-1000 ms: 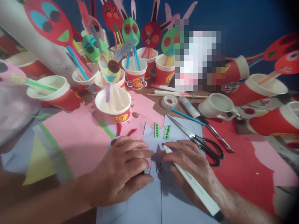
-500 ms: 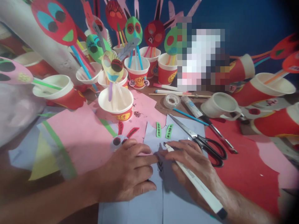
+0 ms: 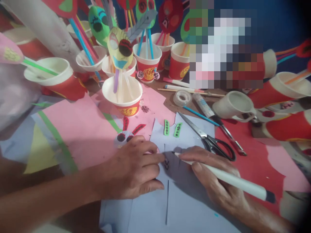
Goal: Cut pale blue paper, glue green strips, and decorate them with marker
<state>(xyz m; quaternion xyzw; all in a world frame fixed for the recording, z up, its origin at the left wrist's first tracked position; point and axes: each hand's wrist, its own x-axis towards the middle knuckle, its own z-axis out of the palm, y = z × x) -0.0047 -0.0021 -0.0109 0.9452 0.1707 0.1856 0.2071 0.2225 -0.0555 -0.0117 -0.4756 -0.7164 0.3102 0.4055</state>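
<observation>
My left hand [image 3: 136,170] lies palm down, its fingers spread over the light blue paper [image 3: 148,213]. Between my fingers, my right hand [image 3: 216,178] grips a white marker [image 3: 239,183] whose dark tip points left, close above the paper. Small black chevron marks [image 3: 166,165] are drawn beside my left fingertips. Just beyond my hands lie two green strips with drawn circles [image 3: 166,127]. Partly covered by my left hand is a cut-out with dark eyes [image 3: 121,137] and red strips [image 3: 137,129]. Scissors with black handles [image 3: 218,147] rest beyond my right hand.
A red paper cup [image 3: 128,110] holds a yellow paper face [image 3: 120,47], with several similar cups behind. A tape roll [image 3: 182,97], glue tube [image 3: 202,104], blue straw [image 3: 201,116] and white mug [image 3: 234,105] stand or lie at back right. Pink paper [image 3: 80,136] and red paper [image 3: 252,165] flank the work.
The marker's rear end has swung right and up, so it lies flatter, and my right hand has turned with it. The view has tilted down a little. My left hand stays put on the paper.
</observation>
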